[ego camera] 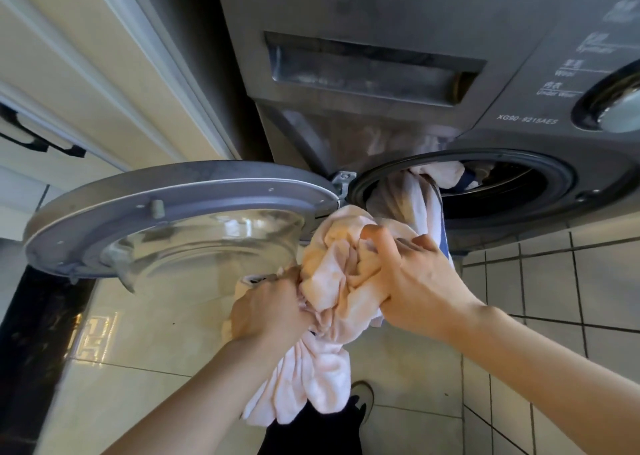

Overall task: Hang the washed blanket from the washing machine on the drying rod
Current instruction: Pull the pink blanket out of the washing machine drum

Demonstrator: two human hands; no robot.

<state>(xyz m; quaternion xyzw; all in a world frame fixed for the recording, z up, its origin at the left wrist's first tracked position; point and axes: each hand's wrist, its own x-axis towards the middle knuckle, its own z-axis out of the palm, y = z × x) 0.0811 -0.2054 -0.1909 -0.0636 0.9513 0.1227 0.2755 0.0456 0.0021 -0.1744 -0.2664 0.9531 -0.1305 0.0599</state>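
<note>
Door (pixel 180 209) swung open at left. Left hand (pixel 266 312) clenches blanket (pixel 332 274), bunched below the door's edge; a tail hangs toward the floor (pixel 138 333). Right hand (pixel 412 281) grips the bundle's upper side. Blanket trails back into the washer (pixel 398 15) drum (pixel 491 191).

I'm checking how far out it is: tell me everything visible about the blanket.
The blanket is pale pink, soft-looking cloth, crumpled into a bunch. One end runs into the washing machine's drum opening; a tail hangs toward the tiled floor. The left hand and right hand grip the bunch, beside the open door.
</note>
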